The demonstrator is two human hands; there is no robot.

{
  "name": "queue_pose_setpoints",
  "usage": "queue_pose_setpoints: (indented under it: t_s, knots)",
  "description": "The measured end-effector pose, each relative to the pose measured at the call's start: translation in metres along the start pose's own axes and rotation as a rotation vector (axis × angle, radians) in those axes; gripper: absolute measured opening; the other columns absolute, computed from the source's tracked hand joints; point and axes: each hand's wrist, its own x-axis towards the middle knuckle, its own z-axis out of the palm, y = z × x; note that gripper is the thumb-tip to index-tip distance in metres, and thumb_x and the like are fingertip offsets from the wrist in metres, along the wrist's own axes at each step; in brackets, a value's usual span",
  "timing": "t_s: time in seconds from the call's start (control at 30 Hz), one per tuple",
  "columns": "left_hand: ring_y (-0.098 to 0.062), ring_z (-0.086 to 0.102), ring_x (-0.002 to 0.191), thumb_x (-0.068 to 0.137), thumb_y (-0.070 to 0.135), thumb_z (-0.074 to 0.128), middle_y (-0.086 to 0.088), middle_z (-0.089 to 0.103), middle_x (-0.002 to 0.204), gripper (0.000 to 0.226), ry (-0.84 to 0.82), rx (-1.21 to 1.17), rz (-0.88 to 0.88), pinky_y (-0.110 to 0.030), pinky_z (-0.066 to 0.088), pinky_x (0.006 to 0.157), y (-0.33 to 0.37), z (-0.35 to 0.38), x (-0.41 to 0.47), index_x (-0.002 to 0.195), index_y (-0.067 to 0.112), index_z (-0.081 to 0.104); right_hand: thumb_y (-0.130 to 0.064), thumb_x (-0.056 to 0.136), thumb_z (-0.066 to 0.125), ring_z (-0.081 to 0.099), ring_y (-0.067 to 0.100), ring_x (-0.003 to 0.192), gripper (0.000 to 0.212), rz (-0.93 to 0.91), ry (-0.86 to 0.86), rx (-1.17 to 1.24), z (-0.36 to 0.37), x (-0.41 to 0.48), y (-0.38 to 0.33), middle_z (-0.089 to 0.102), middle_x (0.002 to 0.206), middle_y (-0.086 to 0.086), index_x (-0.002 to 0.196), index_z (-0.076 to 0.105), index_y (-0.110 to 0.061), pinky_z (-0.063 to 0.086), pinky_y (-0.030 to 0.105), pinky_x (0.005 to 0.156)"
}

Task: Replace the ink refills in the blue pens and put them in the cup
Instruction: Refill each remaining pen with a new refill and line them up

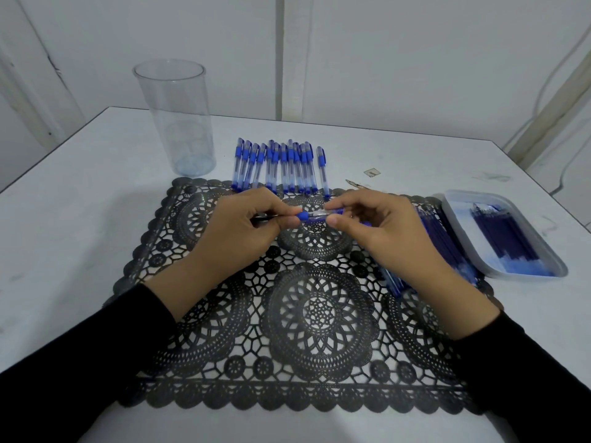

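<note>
- The pen (pixel 315 215) is held level above the far middle of the mat (pixel 319 314), between both hands.
- The left hand (pixel 236 228) pinches its blue grip end. The right hand (pixel 380 231) pinches the clear barrel with thumb and fingertips.
- This looks like twisting the grip section on or off. It should go best with the barrel held still, only the grip turned, and both parts kept in line so the thread does not cross.
- The pen has a clear body with a blue rubber grip. A thin dark end pokes out left of the left hand; I cannot tell if it is the refill.
- A row of capped pens (pixel 281 166) lies just beyond the mat.
- Loose refills (pixel 438 235) lie at the mat's right edge, and more fill the tray (pixel 457 215) beside them.
- The clear cup (pixel 175 123) stands far left and looks empty.
</note>
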Motion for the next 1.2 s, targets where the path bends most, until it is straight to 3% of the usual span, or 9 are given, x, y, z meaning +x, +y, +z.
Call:
queue_pose_setpoints:
  t_s: [0.23, 0.37, 0.5, 0.67, 0.87, 0.97, 1.03, 1.13, 1.2]
  knots:
    - [-0.006, 0.066, 0.078, 0.082, 0.015, 0.076, 0.003, 0.072, 0.084, 0.014, 0.042, -0.029, 0.021, -0.016, 0.052, 0.073, 0.005, 0.003, -0.001, 0.094, 0.008, 0.076, -0.014, 0.082, 0.077, 0.058, 0.012, 0.069, 0.015, -0.018, 0.045, 0.022, 0.009, -0.003, -0.003, 0.069, 0.077, -0.002, 0.096, 0.076, -0.019, 0.049, 0.019, 0.067]
    - [-0.005, 0.066, 0.076, 0.080, 0.008, 0.079, 0.003, 0.072, 0.083, 0.013, 0.051, 0.004, 0.051, -0.014, 0.051, 0.073, 0.003, 0.005, -0.001, 0.093, 0.006, 0.077, -0.013, 0.081, 0.077, 0.062, 0.024, 0.075, 0.016, 0.015, 0.053, 0.036, 0.012, -0.004, -0.001, 0.071, 0.081, 0.005, 0.096, 0.076, -0.018, 0.054, 0.025, 0.071]
    - [-0.008, 0.066, 0.074, 0.080, 0.006, 0.079, 0.000, 0.072, 0.082, 0.013, 0.050, 0.001, 0.056, -0.018, 0.053, 0.070, 0.002, 0.005, -0.001, 0.092, 0.006, 0.077, -0.012, 0.081, 0.077, 0.062, 0.021, 0.071, 0.016, 0.040, 0.047, 0.042, 0.013, -0.004, -0.003, 0.071, 0.079, 0.006, 0.097, 0.077, -0.016, 0.051, 0.017, 0.069]
    - [-0.003, 0.064, 0.076, 0.081, 0.006, 0.078, 0.005, 0.070, 0.082, 0.012, 0.038, 0.007, 0.067, -0.012, 0.049, 0.070, 0.003, 0.005, -0.002, 0.093, 0.006, 0.077, -0.014, 0.082, 0.077, 0.063, 0.023, 0.073, 0.016, 0.033, 0.061, 0.023, 0.014, -0.006, -0.001, 0.070, 0.077, 0.001, 0.097, 0.077, -0.015, 0.052, 0.020, 0.069]
    - [-0.008, 0.066, 0.079, 0.087, 0.019, 0.073, 0.002, 0.072, 0.087, 0.014, 0.108, -0.026, 0.038, -0.029, 0.055, 0.069, 0.010, 0.006, 0.004, 0.099, 0.011, 0.075, -0.016, 0.089, 0.070, 0.064, 0.014, 0.079, 0.013, -0.035, 0.072, 0.030, 0.007, 0.002, -0.011, 0.071, 0.087, -0.001, 0.102, 0.072, -0.019, 0.051, 0.023, 0.069]
    - [-0.005, 0.067, 0.085, 0.091, 0.020, 0.069, 0.005, 0.072, 0.096, 0.019, 0.070, -0.014, 0.102, -0.023, 0.055, 0.072, 0.012, 0.002, 0.006, 0.107, 0.010, 0.072, -0.014, 0.087, 0.072, 0.065, 0.022, 0.082, 0.017, -0.036, 0.097, 0.109, 0.004, 0.004, -0.014, 0.072, 0.089, 0.000, 0.102, 0.073, -0.022, 0.055, 0.028, 0.075]
    - [-0.002, 0.068, 0.088, 0.097, 0.022, 0.061, 0.009, 0.071, 0.103, 0.023, 0.026, 0.011, 0.120, -0.020, 0.055, 0.076, 0.010, -0.004, 0.007, 0.116, 0.012, 0.069, -0.010, 0.085, 0.073, 0.063, 0.015, 0.078, 0.020, -0.037, 0.130, 0.171, 0.000, 0.005, -0.019, 0.069, 0.084, -0.005, 0.103, 0.072, -0.020, 0.053, 0.024, 0.077]
    - [-0.019, 0.065, 0.071, 0.104, 0.037, 0.040, 0.003, 0.072, 0.094, 0.037, -0.044, 0.130, -0.018, -0.037, 0.053, 0.067, -0.002, -0.013, 0.007, 0.129, 0.020, 0.062, -0.006, 0.086, 0.071, 0.062, 0.013, 0.078, 0.020, -0.042, 0.184, 0.262, -0.010, 0.007, -0.026, 0.067, 0.083, -0.001, 0.104, 0.065, -0.011, 0.055, 0.026, 0.079]
    - [-0.016, 0.066, 0.091, 0.103, 0.041, 0.036, 0.001, 0.071, 0.107, 0.042, -0.100, 0.286, -0.070, -0.039, 0.052, 0.082, -0.013, -0.017, 0.005, 0.135, 0.023, 0.056, -0.006, 0.087, 0.070, 0.060, 0.019, 0.079, 0.019, -0.045, 0.214, 0.259, -0.017, 0.009, -0.031, 0.064, 0.084, 0.008, 0.105, 0.064, -0.008, 0.057, 0.031, 0.080]
